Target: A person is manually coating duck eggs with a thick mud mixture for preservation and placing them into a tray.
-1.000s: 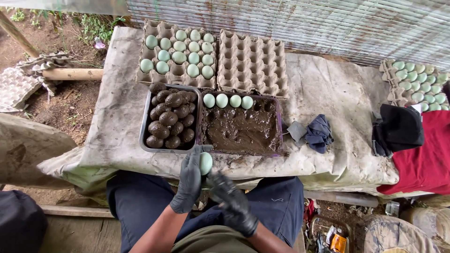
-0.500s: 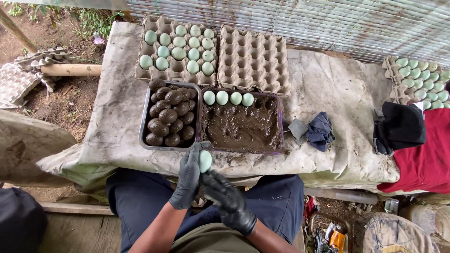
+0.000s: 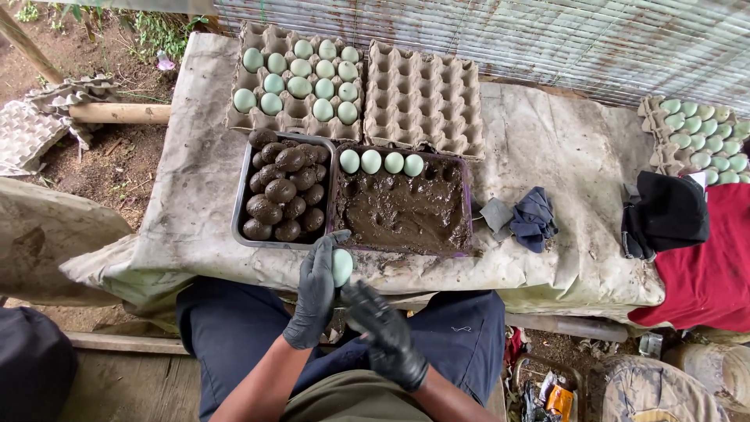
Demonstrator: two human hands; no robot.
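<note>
The left hand (image 3: 315,293), in a black glove, is closing around a pale green egg (image 3: 341,267), holding it upright just below the near edge of the table, above the person's lap. The right hand (image 3: 384,332), also gloved in black, is hovering just beside the egg with its fingers loosely curled; it is gripping nothing, and whether a fingertip is touching the shell is hard to tell from this angle.

Directly ahead, a tray of dark mud (image 3: 402,205) is sitting on the cloth-covered table (image 3: 547,141), with four clean green eggs (image 3: 381,162) lying in a row along its far side. Touching it on the left, a metal tray (image 3: 239,211) is holding mud-coated eggs (image 3: 283,191). Behind the trays, one cardboard egg carton (image 3: 242,117) is carrying green eggs, and an empty carton (image 3: 423,98) is standing beside it. A dark blue rag (image 3: 533,219) is lying to the right of the mud tray.
</note>
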